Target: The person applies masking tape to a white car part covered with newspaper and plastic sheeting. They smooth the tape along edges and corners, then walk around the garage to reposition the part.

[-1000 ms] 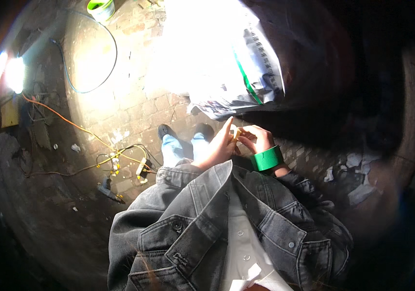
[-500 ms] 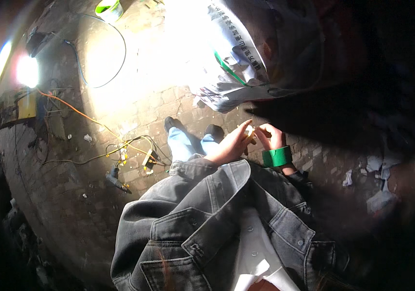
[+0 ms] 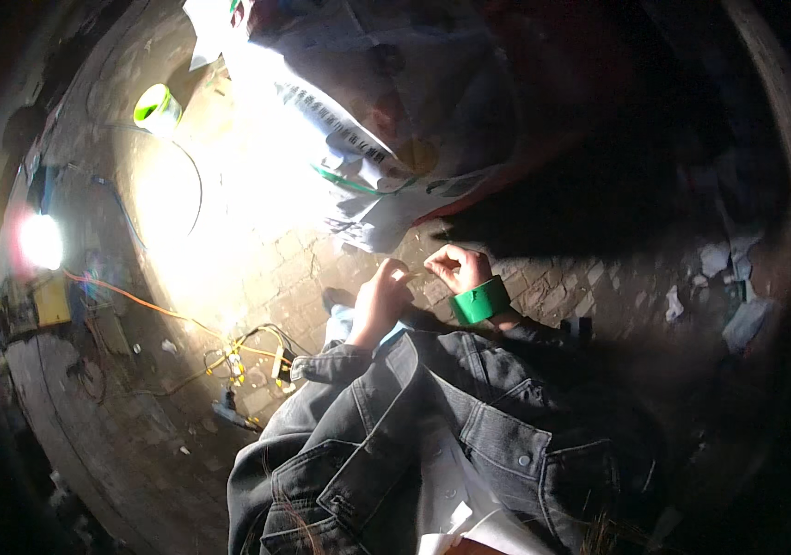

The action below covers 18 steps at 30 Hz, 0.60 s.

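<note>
My left hand (image 3: 383,301) is raised in front of my body, its fingers curled together round something small and pale that I cannot make out. Close beside it, a short gap away, my right hand (image 3: 460,268) is bent at the wrist with thumb and fingertips pinched. Whatever sits in that pinch is too small to name. Round my right wrist hangs a wide green ring (image 3: 480,301), like a roll of tape. Just beyond both hands stands a large white bag (image 3: 367,217) with dark print and a green strip; its right side falls into shadow.
A bright lamp (image 3: 41,242) shines from the left. From it an orange cable (image 3: 150,305) runs to tangled wires and a power strip (image 3: 279,363). A grey power tool (image 3: 233,413) lies nearby on the brick floor. Farther off stands a lime-green bucket (image 3: 157,109). White scraps (image 3: 747,324) lie at right.
The view has swung, so the bag, bucket and both hands sit farther left. My hands have drawn apart a little, and the left fingers, stretched out before, are now curled in.
</note>
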Available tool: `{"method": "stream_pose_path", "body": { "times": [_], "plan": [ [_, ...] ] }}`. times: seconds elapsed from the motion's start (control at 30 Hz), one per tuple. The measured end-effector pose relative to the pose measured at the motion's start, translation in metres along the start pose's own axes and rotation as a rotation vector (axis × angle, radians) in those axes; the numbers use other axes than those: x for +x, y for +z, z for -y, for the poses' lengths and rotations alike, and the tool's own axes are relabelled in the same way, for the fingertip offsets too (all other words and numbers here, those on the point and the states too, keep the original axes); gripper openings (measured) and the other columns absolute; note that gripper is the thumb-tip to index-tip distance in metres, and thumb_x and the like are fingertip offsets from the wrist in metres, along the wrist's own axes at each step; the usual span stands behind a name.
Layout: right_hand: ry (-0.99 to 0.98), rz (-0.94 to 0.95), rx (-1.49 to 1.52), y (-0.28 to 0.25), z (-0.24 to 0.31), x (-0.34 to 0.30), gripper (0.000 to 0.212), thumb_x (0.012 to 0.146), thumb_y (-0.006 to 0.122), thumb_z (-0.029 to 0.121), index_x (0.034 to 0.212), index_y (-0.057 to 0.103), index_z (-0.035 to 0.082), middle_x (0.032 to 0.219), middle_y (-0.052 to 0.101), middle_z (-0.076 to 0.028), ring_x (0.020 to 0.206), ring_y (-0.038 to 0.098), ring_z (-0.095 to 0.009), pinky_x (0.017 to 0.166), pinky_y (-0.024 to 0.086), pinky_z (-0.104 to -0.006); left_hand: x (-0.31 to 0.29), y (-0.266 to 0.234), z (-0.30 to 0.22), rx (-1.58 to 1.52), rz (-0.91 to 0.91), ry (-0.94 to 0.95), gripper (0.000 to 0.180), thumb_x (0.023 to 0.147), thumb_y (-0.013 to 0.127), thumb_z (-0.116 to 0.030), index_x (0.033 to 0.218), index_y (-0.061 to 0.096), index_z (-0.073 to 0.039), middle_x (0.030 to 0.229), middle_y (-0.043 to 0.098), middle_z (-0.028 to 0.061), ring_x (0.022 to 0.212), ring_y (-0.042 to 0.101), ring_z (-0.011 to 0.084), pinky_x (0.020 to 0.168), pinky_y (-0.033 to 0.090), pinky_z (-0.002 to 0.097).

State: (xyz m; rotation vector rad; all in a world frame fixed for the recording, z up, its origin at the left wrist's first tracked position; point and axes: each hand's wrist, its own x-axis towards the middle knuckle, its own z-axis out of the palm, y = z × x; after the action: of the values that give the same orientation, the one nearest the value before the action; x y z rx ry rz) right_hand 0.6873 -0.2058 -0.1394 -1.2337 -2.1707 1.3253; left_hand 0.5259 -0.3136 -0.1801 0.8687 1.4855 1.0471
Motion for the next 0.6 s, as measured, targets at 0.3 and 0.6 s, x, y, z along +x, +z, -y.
{"method": "stream_pose_path", "body": {
  "times": [0.3,0.6],
  "plan": [
    [-0.034,-0.157,0.017,0.010,0.030,-0.020,0.013,0.089,0.067,0.015,0.090,0.067,0.002,0.081,0.068,-0.013,0.076,0.068,-0.024,0.067,0.052,-0.0342,0.013,-0.011,0.012,-0.495,0.105,-0.140,0.015,0.091,0.059,-0.005,0.105,0.055,-0.005,0.088,0.066,0.0066,0.076,0.064,0.0163,0.065,0.051,0.0293],
    [-0.085,-0.300,0.147,0.028,0.008,-0.020,0.007,0.087,0.068,0.007,0.091,0.065,0.002,0.084,0.065,-0.013,0.079,0.064,-0.027,0.071,0.051,-0.0363,0.027,-0.004,0.019,0.144,-0.096,-0.044,0.011,0.094,0.053,-0.012,0.101,0.055,-0.003,0.077,0.063,0.0091,0.068,0.062,0.0180,0.061,0.048,0.0305]
  ]
}}
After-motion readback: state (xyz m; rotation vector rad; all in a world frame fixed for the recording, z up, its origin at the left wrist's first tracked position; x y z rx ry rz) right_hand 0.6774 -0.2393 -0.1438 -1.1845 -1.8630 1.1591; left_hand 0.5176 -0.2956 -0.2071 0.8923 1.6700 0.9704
